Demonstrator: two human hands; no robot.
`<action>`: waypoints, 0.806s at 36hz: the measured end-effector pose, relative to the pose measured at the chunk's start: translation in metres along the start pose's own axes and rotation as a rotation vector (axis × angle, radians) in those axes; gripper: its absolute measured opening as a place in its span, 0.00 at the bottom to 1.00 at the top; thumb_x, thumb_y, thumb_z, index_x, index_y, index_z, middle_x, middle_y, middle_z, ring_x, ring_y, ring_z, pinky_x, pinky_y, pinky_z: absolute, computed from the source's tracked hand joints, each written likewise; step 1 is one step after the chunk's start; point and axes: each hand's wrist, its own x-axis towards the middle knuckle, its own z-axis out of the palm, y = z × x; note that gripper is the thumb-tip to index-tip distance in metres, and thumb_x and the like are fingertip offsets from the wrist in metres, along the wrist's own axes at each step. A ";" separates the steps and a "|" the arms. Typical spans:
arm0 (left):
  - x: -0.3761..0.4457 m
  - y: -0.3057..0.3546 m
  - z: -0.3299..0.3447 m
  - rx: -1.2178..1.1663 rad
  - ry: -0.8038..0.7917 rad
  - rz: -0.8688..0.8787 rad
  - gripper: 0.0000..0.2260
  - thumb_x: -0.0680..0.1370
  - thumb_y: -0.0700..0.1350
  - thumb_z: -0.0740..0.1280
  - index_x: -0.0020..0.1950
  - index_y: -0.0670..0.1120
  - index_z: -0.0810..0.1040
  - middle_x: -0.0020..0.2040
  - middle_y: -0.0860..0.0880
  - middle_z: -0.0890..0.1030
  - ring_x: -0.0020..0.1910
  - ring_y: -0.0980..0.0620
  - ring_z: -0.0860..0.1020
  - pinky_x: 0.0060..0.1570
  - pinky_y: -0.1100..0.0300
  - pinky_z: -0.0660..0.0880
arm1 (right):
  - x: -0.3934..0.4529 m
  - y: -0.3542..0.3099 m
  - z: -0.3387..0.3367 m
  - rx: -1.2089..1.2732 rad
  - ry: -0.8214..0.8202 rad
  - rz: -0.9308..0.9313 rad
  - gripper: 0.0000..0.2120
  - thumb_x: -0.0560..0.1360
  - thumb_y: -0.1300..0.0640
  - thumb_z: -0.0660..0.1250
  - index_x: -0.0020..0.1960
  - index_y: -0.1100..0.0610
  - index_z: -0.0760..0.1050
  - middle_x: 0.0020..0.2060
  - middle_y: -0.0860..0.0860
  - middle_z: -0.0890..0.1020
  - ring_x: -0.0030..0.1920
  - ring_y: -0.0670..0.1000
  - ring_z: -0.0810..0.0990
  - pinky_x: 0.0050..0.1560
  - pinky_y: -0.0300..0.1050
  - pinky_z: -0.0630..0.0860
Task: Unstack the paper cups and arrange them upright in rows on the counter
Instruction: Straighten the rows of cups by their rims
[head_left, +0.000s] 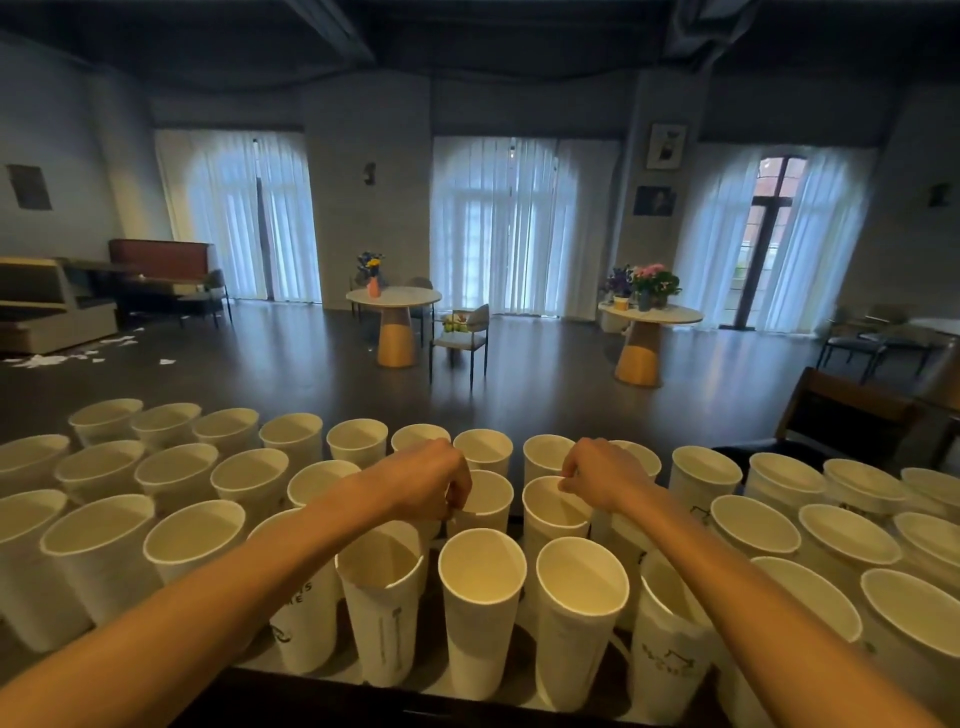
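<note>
Paper cups (483, 597): white, upright, mouths open, set in several rows across the dark counter (322, 670) from left edge to right edge of view; some printed with dark lettering on the side. Rows uneven, neighbouring rims close or touching.

Left hand (421, 480): reaching over the middle rows, fingers curled down, closed on the near rim of one cup (485, 499) in a middle row.

Right hand (597, 475): reaching over the same rows, fingers pinched on the far rim of a neighbouring cup (553, 506) just to the right of the first. Both held cups standing level with those around them; whether lifted or resting, not clear.

Forearms: bare, crossing above the nearest row.

Beyond the counter: dark floor, two round tables (394, 297) with cone-shaped bases, each bearing flowers (649, 278); a chair (460, 335) beside the left table; tall windows with white curtains (511, 223); scraps of paper (67, 356) on the floor at far left.
</note>
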 end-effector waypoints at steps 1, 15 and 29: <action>0.000 0.000 0.000 -0.003 0.000 0.004 0.09 0.77 0.41 0.74 0.56 0.48 0.86 0.55 0.49 0.85 0.44 0.55 0.79 0.50 0.64 0.79 | 0.000 0.000 0.000 0.002 0.003 0.002 0.10 0.77 0.49 0.68 0.55 0.52 0.81 0.51 0.50 0.83 0.44 0.50 0.82 0.51 0.41 0.80; -0.008 -0.001 -0.005 -0.037 0.027 0.003 0.12 0.74 0.43 0.78 0.56 0.49 0.86 0.56 0.51 0.84 0.47 0.55 0.80 0.49 0.65 0.79 | -0.011 0.008 -0.013 0.062 0.032 0.037 0.08 0.74 0.49 0.72 0.47 0.54 0.83 0.41 0.50 0.83 0.37 0.49 0.81 0.43 0.40 0.81; -0.024 0.018 -0.026 -0.122 -0.025 -0.035 0.11 0.76 0.55 0.74 0.50 0.49 0.86 0.48 0.52 0.85 0.44 0.54 0.82 0.45 0.64 0.81 | -0.043 0.015 -0.042 0.120 -0.142 -0.002 0.17 0.71 0.40 0.73 0.38 0.54 0.81 0.37 0.52 0.82 0.37 0.50 0.81 0.34 0.37 0.74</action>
